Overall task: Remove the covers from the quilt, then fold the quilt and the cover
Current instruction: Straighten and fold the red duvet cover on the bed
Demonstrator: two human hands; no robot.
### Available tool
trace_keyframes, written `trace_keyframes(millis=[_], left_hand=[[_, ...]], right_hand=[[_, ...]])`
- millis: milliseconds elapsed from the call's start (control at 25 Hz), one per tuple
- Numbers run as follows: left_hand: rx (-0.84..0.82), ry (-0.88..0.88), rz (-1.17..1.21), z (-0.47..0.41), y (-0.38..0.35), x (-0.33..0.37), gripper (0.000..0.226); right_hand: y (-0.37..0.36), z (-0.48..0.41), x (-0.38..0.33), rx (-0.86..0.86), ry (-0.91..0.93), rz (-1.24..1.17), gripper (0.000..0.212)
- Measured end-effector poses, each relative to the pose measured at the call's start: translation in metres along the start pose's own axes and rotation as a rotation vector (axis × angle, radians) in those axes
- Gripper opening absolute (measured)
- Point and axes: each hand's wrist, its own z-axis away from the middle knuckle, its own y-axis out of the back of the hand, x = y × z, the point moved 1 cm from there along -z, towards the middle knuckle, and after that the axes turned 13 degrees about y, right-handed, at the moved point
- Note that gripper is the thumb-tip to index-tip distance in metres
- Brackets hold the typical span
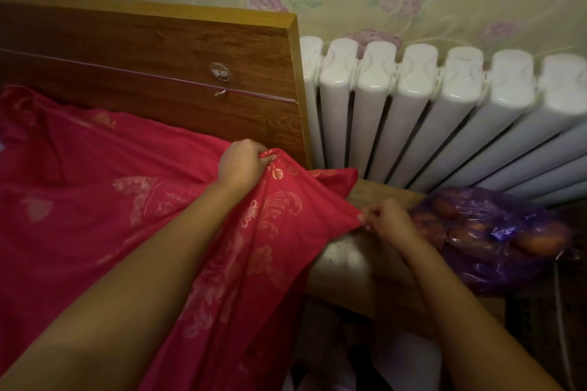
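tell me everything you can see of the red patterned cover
The red fabric cover with a pale gold floral print looks thin and slightly shiny. It lies spread and wrinkled below the brown wooden headboard, and its right part is lifted and drapes downward. The left hand grips a bunch of it near the headboard's end. The right hand pinches its edge, so the cloth is stretched taut between them.

The red cover point(95, 200) runs off the left and bottom edges. The purple bag point(508, 225) is blurred, and its orange contents cannot be identified.
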Motion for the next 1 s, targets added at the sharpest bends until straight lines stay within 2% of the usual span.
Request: trace_keyframes(millis=[40,80,160,280,400,520,680,800,1000], left_hand=[[0.0,0.004,-0.017,-0.001,-0.002,0.0,0.03],[-0.019,0.013,-0.053,-0.002,-0.004,-0.001,0.028],[-0.084,0.042,-0.187,-0.01,-0.009,-0.003,0.027],[-0.202,0.116,-0.356,-0.014,-0.018,-0.019,0.032],[-0.224,0.16,-0.32,-0.009,-0.029,-0.03,0.028],[-0.207,0.152,-0.274,-0.005,-0.035,-0.03,0.024],[-0.184,0.15,-0.196,0.0,-0.036,-0.032,0.02],[-0.133,0.147,-0.155,0.005,-0.029,-0.031,0.018],[-0.121,0.152,-0.232,0.014,-0.012,-0.016,0.015]], right_hand=[[0.006,-0.012,0.0,0.047,0.013,0.258,0.013],[0.011,-0.023,-0.003,0.103,0.019,0.414,0.013],[0.016,-0.044,-0.012,0.159,0.119,0.539,0.018],[0.006,-0.065,-0.027,0.031,0.362,0.637,0.02],[0.004,-0.085,-0.034,-0.184,0.322,0.74,0.02],[0.008,-0.1,-0.03,-0.218,0.288,0.711,0.02],[0.009,-0.097,-0.021,-0.052,0.212,0.647,0.019],[0.016,-0.08,-0.015,0.003,0.127,0.624,0.02],[0.042,-0.036,-0.04,-0.085,0.139,0.549,0.01]])
